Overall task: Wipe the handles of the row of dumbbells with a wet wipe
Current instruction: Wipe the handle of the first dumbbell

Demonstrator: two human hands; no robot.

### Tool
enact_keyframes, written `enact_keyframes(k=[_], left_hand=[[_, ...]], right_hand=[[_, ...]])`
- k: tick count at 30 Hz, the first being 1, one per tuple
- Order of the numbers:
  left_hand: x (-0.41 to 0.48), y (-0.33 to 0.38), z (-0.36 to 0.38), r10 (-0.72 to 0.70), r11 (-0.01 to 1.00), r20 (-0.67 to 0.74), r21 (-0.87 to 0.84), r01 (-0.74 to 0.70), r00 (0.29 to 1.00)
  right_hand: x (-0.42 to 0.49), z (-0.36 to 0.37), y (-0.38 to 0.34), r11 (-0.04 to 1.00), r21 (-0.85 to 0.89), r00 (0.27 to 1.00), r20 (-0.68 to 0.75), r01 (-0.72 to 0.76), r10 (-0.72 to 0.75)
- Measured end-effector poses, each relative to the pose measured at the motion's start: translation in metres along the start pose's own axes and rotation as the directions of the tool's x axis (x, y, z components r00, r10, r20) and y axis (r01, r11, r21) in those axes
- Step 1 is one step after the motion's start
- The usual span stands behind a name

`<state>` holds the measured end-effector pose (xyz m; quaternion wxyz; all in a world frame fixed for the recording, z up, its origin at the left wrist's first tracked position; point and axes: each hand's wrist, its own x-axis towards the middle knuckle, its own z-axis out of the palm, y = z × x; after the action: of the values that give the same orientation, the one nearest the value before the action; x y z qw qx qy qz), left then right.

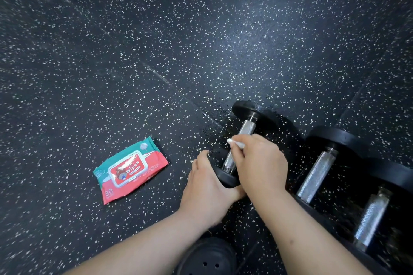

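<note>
- On my feed the wipes pack (130,169) lay flat at the left on the speckled black floor (156,40), lid closed. It was well apart from the dumbbells, and the small print on it was too fine to read.
- The left hand (206,187) rested against the near head of the first dumbbell (243,138) with its fingers straight and laid together. It was not wrapped round anything. Its thumb ran under the other wrist, so I could not see most of it.
- A black perforated object (207,257) sat at the bottom edge between the forearms. It was cut off by the frame and I could not tell what it was.
- The wet wipe (235,143) showed only as a small white wad pressed on the first dumbbell's knurled handle, about midway along. The rest was hidden inside the fist.
- The right hand (260,163) was clenched on the wet wipe over the handle and covered part of the bar.
- The second dumbbell (317,176) lay just beside the first, its handle bare and its near head lost in shadow.
- The third dumbbell (371,219) lay at the far right, blurred, with its heads partly cut off by the edge.
</note>
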<state>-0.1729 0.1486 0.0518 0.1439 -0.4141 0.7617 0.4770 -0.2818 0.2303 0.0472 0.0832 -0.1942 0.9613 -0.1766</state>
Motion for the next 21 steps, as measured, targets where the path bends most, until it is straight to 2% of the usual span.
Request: enact_keyframes(k=[9,16,21], left_hand=[[0.0,0.001,0.0,0.01,1.0,0.003,0.001,-0.01,1.0],[0.001,-0.001,0.002,0.015,1.0,-0.007,0.002,-0.015,1.0],[0.001,-0.002,0.002,0.024,1.0,-0.024,0.013,-0.024,0.999]], right_hand=[[0.005,0.002,0.011,0.979,0.197,0.992,-0.106,-0.047,0.068],[-0.02,0.005,0.019,0.952,0.298,0.992,-0.079,-0.07,0.098],[-0.011,0.005,0.017,0.895,0.421,0.973,-0.099,-0.147,0.207]])
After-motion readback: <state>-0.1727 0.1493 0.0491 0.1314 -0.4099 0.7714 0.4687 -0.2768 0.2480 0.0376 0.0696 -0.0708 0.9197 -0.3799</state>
